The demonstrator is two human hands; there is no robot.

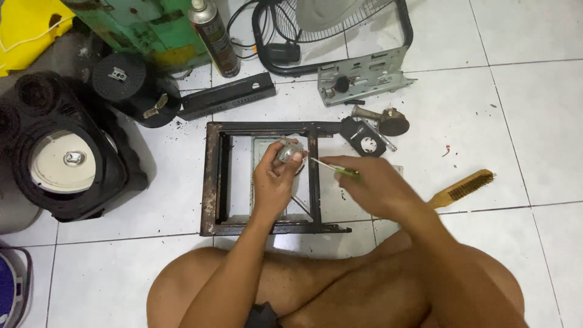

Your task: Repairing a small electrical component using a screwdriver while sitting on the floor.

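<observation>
Small metal part (289,150) pinched in left hand (273,182) fingertips, above rusty stove frame (211,182). Right hand (370,182) grips thin green-handled tool (331,167), tip at part. Judgement: steady part, keep strokes short, light.

Bare floor (522,109) lies open toward 3 o'clock past the wire brush (463,189), while stove parts (362,76) crowd 12 o'clock.

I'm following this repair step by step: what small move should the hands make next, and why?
Probably seat the thin green-handled tool into the small metal part: the right hand aims its tip at the part's edge, while the left hand holds it up above the rusty frame.
</observation>
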